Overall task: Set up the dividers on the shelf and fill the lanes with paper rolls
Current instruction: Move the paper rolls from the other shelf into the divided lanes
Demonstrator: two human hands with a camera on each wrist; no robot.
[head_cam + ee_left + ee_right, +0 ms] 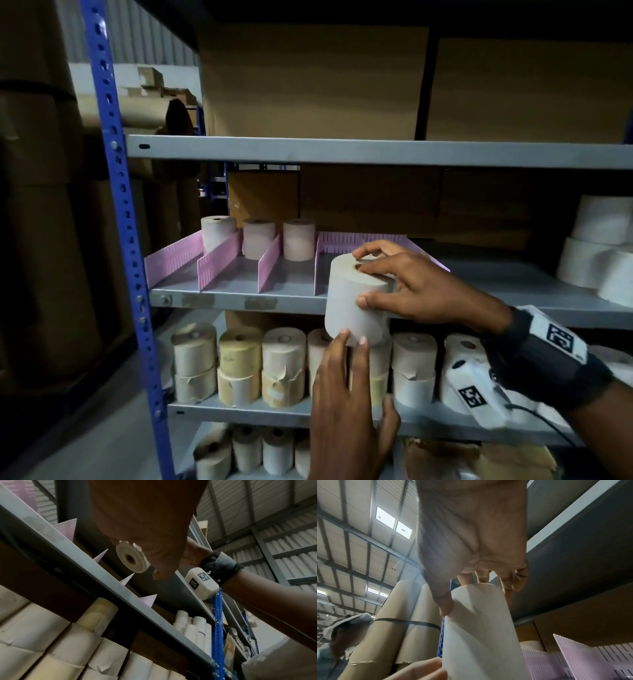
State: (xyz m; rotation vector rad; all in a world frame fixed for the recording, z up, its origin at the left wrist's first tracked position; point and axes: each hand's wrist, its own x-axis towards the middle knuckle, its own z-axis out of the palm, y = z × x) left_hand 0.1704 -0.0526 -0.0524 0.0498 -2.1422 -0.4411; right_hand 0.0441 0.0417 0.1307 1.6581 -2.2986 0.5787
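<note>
Grey paper roll (356, 301) upright, slightly tilted, between both hands' fingers (368, 251).

Both hands are bare, right wrist (537, 356) has a black strap with a chunky white camera box (476, 387), black-and-white square tag markers on it, and a thin black cable (548, 425) trailing off.

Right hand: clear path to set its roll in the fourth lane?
Probably yes. The right hand grips the roll just in front of the fourth lane, which looks empty between its dividers. The left hand touches the roll from below, not in the way.
</note>
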